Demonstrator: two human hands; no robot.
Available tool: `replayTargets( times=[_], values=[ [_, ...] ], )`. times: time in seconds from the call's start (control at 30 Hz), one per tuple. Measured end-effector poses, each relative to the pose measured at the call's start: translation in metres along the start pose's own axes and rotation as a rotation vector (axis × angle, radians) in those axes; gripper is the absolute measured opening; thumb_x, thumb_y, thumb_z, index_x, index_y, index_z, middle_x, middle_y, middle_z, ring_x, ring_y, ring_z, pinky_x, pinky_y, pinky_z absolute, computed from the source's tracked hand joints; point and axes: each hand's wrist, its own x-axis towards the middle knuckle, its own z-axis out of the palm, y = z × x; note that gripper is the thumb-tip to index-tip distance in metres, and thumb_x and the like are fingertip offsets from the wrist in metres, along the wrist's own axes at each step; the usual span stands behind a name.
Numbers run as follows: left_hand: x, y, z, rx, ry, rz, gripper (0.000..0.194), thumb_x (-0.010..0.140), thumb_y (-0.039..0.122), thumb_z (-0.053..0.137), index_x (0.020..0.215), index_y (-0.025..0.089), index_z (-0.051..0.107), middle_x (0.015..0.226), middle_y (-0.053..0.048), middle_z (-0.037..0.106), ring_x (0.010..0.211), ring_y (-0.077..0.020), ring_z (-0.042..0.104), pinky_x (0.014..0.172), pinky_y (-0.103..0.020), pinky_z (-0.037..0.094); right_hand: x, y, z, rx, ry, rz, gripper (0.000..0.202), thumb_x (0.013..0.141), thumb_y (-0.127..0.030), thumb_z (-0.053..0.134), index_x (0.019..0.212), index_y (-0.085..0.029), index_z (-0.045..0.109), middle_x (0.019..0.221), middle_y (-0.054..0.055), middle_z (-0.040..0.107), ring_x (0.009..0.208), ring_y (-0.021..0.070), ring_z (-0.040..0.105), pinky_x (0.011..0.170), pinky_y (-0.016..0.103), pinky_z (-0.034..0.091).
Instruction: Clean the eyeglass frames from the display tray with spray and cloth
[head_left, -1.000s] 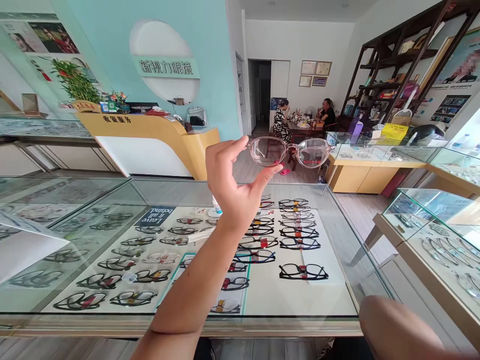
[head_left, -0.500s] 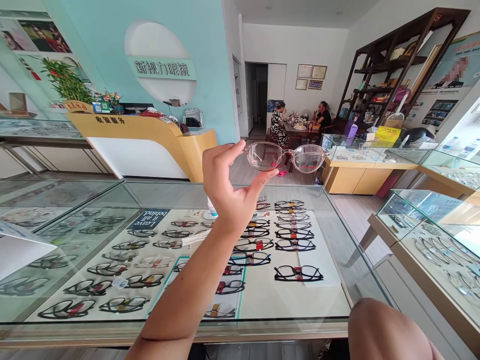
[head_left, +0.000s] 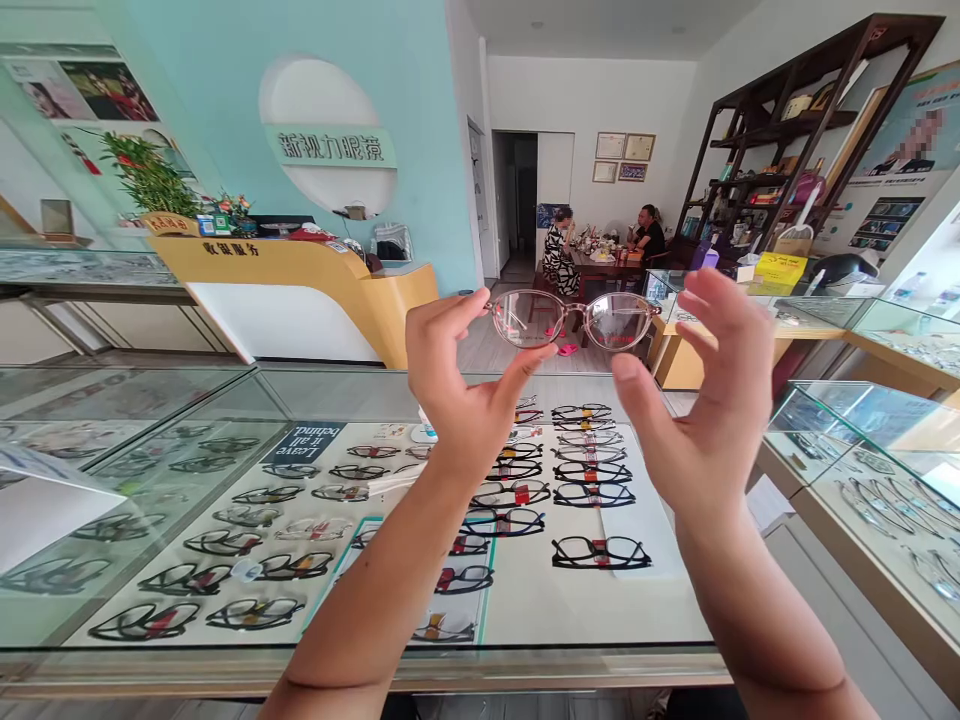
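A pair of eyeglasses with a thin, clear pinkish frame is held up above the glass counter, its lenses facing me. My left hand grips it at the left end, thumb below the left lens and fingers at the hinge. To the right of the glasses is my right hand, fingers spread and curved, thumb tip just under the right lens. It appears apart from the frame. Beneath both hands, rows of eyeglasses lie inside the glass display case, many with red or yellow tags.
A second display case stands at the right. Behind are a wood-trimmed service desk and a dark shelf unit. Two people sit at a far table. A white box-like object juts in at the left edge.
My right hand has risen from the lower right corner to beside the right lens, its fingers opened. My left hand and the eyeglasses have stayed nearly still.
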Motion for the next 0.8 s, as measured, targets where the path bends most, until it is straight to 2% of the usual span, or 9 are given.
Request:
replayTargets(
  times=[0.17, 0.37, 0.6, 0.8],
  values=[
    [0.002, 0.003, 0.0, 0.006, 0.017, 0.003, 0.076, 0.089, 0.069, 0.094, 0.145, 0.029, 0.065, 0.127, -0.008, 0.071, 0.121, -0.0296, 0.072, 0.097, -0.045, 0.059, -0.002, 0.013, 0.02, 0.02, -0.007, 0.015, 0.073, 0.099, -0.042, 0.082, 0.167, -0.037, 0.054, 0.158, 0.015, 0.065, 0.143, 0.0411, 0.067, 0.112, 0.071, 0.066],
    [0.002, 0.005, -0.003, 0.027, 0.019, 0.018, 0.077, 0.087, 0.07, 0.095, 0.146, 0.03, 0.065, 0.128, -0.008, 0.071, 0.122, -0.0302, 0.072, 0.097, -0.046, 0.06, -0.001, 0.016, 0.019, 0.077, 0.014, 0.088, 0.06, 0.101, -0.041, 0.083, 0.158, -0.036, 0.064, 0.151, 0.012, 0.071, 0.136, 0.0357, 0.073, 0.114, 0.066, 0.067],
    [0.002, 0.009, -0.006, 0.042, -0.004, -0.024, 0.078, 0.085, 0.07, 0.096, 0.145, 0.03, 0.066, 0.128, -0.009, 0.071, 0.124, -0.0319, 0.071, 0.101, -0.049, 0.06, 0.0, 0.017, 0.019, 0.138, -0.058, 0.184, 0.06, 0.1, -0.038, 0.085, 0.157, -0.036, 0.066, 0.145, 0.011, 0.075, 0.135, 0.0351, 0.076, 0.115, 0.064, 0.068],
    [0.002, 0.01, -0.004, 0.004, -0.02, -0.047, 0.076, 0.088, 0.067, 0.096, 0.146, 0.03, 0.065, 0.129, -0.008, 0.072, 0.123, -0.03, 0.072, 0.1, -0.046, 0.06, -0.002, 0.017, 0.019, 0.07, -0.019, 0.133, 0.058, 0.101, -0.036, 0.082, 0.156, -0.036, 0.065, 0.143, 0.011, 0.075, 0.131, 0.0337, 0.077, 0.114, 0.065, 0.069]
  ],
)
